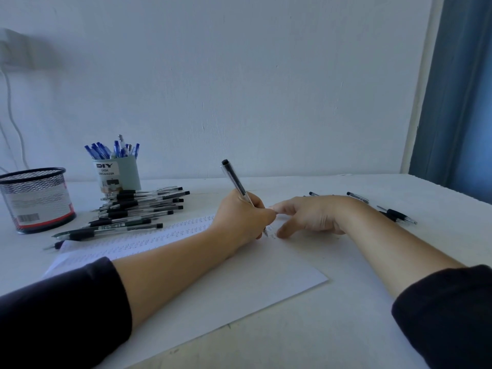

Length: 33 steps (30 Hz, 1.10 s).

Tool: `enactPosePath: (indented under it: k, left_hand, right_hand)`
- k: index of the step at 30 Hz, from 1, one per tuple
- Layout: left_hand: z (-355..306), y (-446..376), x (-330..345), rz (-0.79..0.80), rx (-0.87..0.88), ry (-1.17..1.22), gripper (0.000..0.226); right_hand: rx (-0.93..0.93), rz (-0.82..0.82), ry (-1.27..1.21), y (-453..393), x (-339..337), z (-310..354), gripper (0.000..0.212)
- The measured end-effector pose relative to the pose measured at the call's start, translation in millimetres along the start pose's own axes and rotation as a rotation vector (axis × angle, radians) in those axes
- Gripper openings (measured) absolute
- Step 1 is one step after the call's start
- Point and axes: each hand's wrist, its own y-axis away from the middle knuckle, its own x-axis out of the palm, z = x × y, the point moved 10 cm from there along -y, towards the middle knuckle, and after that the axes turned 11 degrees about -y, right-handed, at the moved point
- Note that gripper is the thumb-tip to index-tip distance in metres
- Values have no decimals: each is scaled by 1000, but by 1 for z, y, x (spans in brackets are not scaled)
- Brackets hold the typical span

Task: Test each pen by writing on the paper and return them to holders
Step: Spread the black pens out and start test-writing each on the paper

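Testing mid-batch: left hand fingers clamp a pen on the paper; right hand fingers apart, steadying it; mesh holder apparently unfilled, pen pile waiting.

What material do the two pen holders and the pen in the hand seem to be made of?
Black mesh holder: looks like metal wire, see-through lattice. Grey-green DIY holder: smooth and matte, plastic or card, unclear. Pen in the left hand: clear glossy plastic barrel, black cap end.
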Motion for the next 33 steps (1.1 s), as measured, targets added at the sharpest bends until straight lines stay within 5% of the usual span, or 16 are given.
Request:
enactPosePath:
  k: [33]
  left_hand:
    - [-2,1,-3,-37,33,11,21]
  right_hand:
    - [0,9,-16,-4,0,-1,45]
